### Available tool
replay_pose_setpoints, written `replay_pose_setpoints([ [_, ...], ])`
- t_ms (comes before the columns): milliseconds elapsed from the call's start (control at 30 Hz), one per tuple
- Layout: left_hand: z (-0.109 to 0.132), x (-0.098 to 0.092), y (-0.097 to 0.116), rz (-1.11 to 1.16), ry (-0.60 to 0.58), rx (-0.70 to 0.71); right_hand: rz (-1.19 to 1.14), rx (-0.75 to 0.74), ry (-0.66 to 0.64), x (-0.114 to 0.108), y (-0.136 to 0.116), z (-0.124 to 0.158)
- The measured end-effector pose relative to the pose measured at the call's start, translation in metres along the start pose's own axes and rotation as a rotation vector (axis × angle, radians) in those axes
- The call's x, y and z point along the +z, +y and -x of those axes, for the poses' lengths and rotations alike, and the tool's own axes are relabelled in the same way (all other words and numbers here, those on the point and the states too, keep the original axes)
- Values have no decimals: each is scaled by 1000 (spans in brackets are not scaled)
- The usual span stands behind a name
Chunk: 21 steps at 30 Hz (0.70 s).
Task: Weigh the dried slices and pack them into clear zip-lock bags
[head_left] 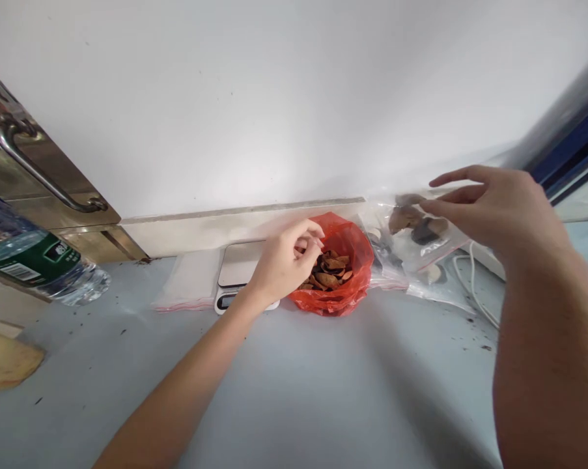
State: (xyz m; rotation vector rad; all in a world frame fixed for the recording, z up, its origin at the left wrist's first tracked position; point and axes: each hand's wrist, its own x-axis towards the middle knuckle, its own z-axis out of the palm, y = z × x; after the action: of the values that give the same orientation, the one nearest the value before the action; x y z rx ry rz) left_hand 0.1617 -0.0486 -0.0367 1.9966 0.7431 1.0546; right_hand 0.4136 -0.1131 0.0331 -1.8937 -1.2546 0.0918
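Note:
My left hand (286, 260) is curled at the left rim of a red plastic bag (355, 260), fingertips pinched together at the bag's edge. The bag stands open on the grey tabletop and holds several brown dried pieces (330, 271). My right hand (493, 208) is raised at the right, fingers pinched on the top edge of a clear zip bag (420, 241) with a few brown and dark chunks inside. Whether the left fingers hold the bag's rim or a brown piece is hard to tell.
A small digital scale (239, 267) sits behind my left hand, with an empty clear zip bag (186, 283) to its left. A water bottle (34, 260) lies at far left. White cables (474, 286) run at the right. A wall with a metal door handle (34, 172) stands behind.

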Motion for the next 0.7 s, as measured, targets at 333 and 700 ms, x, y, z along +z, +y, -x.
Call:
replay_pose_setpoints([
  [333,-9,-27,10,350,-100,-293,-513,-282,-495,60,-38,45],
  [700,-12,-72,7,367,138,-205,-257,-282,-474,74,-76,15],
])
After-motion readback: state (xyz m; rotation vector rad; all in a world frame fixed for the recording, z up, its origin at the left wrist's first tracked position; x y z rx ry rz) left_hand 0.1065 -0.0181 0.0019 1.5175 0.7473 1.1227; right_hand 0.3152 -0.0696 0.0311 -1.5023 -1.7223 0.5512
